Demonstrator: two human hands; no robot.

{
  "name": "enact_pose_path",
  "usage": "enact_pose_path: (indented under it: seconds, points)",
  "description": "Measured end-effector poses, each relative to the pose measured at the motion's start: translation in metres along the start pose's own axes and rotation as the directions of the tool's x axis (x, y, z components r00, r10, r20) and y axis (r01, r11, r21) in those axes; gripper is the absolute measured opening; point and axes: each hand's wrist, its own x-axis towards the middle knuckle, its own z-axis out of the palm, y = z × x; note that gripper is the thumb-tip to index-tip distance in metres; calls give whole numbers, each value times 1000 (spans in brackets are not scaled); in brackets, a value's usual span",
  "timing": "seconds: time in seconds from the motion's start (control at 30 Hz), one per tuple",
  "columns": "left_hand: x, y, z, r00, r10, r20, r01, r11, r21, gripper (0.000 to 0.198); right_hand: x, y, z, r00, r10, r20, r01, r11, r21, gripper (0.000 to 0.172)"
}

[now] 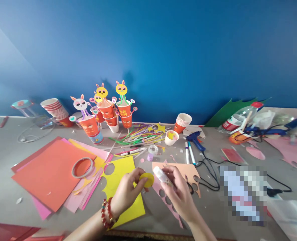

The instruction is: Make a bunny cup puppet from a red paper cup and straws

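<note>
In the head view my left hand [130, 187], with red beads at its wrist, pinches a yellow paper circle [147, 180] between thumb and fingers. My right hand [177, 189] is wrapped round a glue stick [163, 177], its white end tilted up toward the circle and a small gap from it. Under my left hand lies a yellow paper sheet [123, 164] with round holes cut along its edge. A peach sheet [186, 169] and a pink strip [167, 201], both with cut-out holes, lie beneath my right hand. A small purple cap [150, 157] stands beyond the hands.
Paper cups with rabbit faces [88, 125] stand at the back left. Orange sheets [50, 174] carry a tape roll [74, 167]. Twisted pipe cleaners [140, 134] lie behind a white cup [172, 138]. A blue glue gun [195, 140] trails a black cord on the right, near a bottle [238, 117].
</note>
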Motion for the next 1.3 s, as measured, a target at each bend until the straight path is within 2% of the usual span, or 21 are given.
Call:
enact_pose_path:
  seconds: [0.07, 0.13, 0.23, 0.33, 0.43, 0.53, 0.7, 0.83, 0.97, 1.17, 1.3]
  points:
    - [-1, -2, 0, 999, 33, -41, -32, 999, 27, 16, -7, -2, -4, 998, -62, -9, 62, 998, -15, 18]
    - [-2, -2, 1, 992, 100, -72, -94, 992, 80, 13, -12, -3, -7, 984, -173, -43, 168, 980, -111, 21]
    - [-4, -2, 3, 969, 225, -99, -204, 961, 187, 13, -17, -8, -11, 933, -345, -105, 310, 916, -256, 31]
    - [-5, 0, 4, 944, 310, -118, -270, 924, 270, 17, -18, -15, -11, 898, -428, -100, 376, 866, -329, 37]
    - [-7, 1, 5, 933, 337, -126, -288, 909, 303, 19, -17, -19, -9, 902, -422, -90, 368, 861, -350, 36]
    - [-7, 2, 5, 922, 357, -150, -293, 897, 332, 19, -16, -21, -7, 916, -371, -155, 310, 896, -317, 27]
    - [-6, 2, 6, 885, 425, -189, -324, 854, 406, 21, -15, -25, -6, 875, -446, -188, 354, 855, -379, 18]
    - [-5, 3, 8, 877, 450, -170, -348, 838, 419, 24, -15, -26, -1, 866, -483, -131, 391, 816, -425, 18]
    - [-4, 2, 10, 861, 477, -174, -371, 824, 428, 18, -16, -24, 5, 865, -492, -99, 390, 784, -484, 21]
    - [-4, 2, 11, 854, 501, -140, -405, 810, 425, 22, -12, -24, 5, 866, -493, -88, 423, 815, -397, 23]
    - [-4, 1, 12, 850, 507, -142, -417, 813, 406, 27, -9, -23, 6, 880, -466, -92, 403, 835, -374, 26]
